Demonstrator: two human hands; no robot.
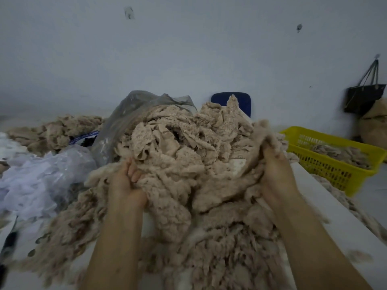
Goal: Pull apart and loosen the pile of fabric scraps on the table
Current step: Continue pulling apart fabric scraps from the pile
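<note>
A big heap of beige lace fabric scraps [178,147] covers the middle of the white table [326,208], spilling from a grey plastic bag [125,114] at its back. My left hand [126,181] is sunk into the left side of the heap, fingers closed on a clump. My right hand [276,172] grips a bunch at the right side, its fingertips buried in the cloth. Looser scraps lie spread toward me between my forearms.
A yellow plastic basket [335,164] with more scraps stands at the right, past the table edge. Clear bags of white scraps [39,178] lie at the left. Another beige pile [56,130] sits far left. A blue chair back [232,101] and a black bag [362,97] are by the wall.
</note>
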